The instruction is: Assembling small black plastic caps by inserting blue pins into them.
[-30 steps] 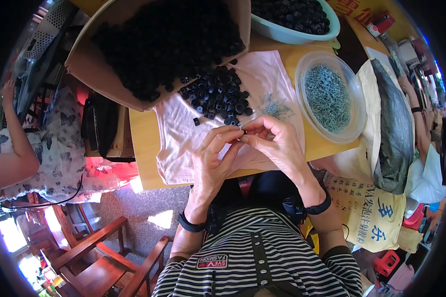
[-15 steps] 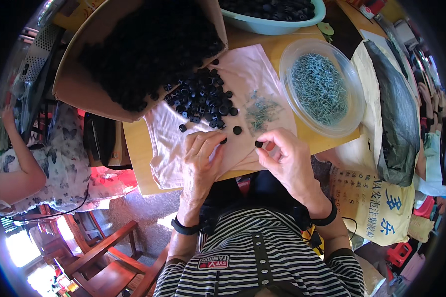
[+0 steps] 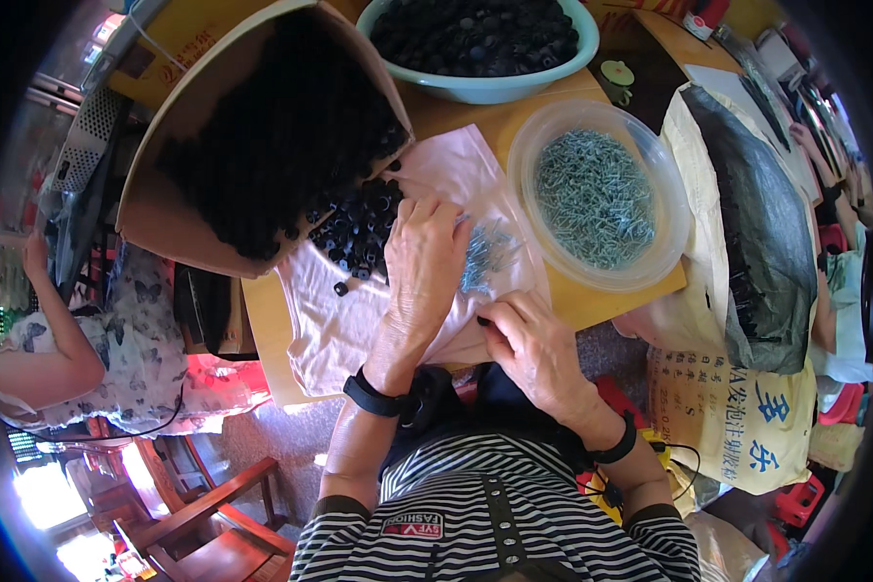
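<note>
My left hand (image 3: 425, 254) is over the pink cloth (image 3: 325, 335), between a heap of small black round parts (image 3: 354, 238) and a small pile of screws (image 3: 480, 257). Its fingers are curled together, with the tips at the edge of the screws; what they pinch, if anything, is hidden. Nearer to me, by the cloth's right edge, my right hand (image 3: 533, 349) pinches one small black round part (image 3: 482, 321) between thumb and fingers. A single black part (image 3: 340, 289) lies apart from the heap.
A cardboard box (image 3: 160, 218) of black parts tips toward the cloth. Behind stands a pale blue basin (image 3: 490, 89) of black parts. To the right are a clear tub (image 3: 519, 199) of screws and an open sack (image 3: 703, 145). A person's arm (image 3: 63, 320) shows at left.
My left hand has moved from the near side of the black heap up and over to the screws. My right hand, still holding a black part, has come lower. The view has shifted slightly.
</note>
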A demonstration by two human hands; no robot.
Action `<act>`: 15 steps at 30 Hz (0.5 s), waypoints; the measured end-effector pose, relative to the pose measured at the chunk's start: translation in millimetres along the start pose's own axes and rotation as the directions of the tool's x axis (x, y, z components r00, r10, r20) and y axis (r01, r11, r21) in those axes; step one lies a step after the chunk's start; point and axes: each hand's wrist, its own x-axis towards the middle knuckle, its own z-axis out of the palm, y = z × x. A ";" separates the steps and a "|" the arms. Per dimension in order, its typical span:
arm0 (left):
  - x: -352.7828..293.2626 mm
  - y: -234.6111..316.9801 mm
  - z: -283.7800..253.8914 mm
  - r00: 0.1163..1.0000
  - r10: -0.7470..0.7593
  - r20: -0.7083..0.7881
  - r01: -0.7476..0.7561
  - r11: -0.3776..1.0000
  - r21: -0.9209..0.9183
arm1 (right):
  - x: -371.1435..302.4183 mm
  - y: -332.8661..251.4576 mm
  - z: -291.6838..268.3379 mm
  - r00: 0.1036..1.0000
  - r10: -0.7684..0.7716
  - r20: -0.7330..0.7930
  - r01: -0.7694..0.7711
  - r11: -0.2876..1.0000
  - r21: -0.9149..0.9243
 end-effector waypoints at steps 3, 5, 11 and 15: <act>0.6 -2.6 7.8 1.000 -0.022 0.006 0.022 0.998 0.052 | -0.5 2.7 -0.1 1.000 0.006 0.005 -0.006 1.000 -0.005; 1.1 -1.2 6.4 1.000 -0.021 0.012 0.021 0.999 0.038 | -0.9 2.9 -1.1 1.000 0.006 0.003 -0.006 1.000 0.003; 2.7 -0.2 2.9 1.000 -0.015 0.016 0.016 0.999 -0.047 | -0.3 6.0 -1.1 1.000 0.006 0.027 -0.005 1.000 -0.013; -1.9 -3.6 -4.0 0.997 -0.050 0.051 0.057 0.986 -0.155 | -1.8 6.1 -1.1 1.000 0.014 0.018 -0.014 1.000 0.005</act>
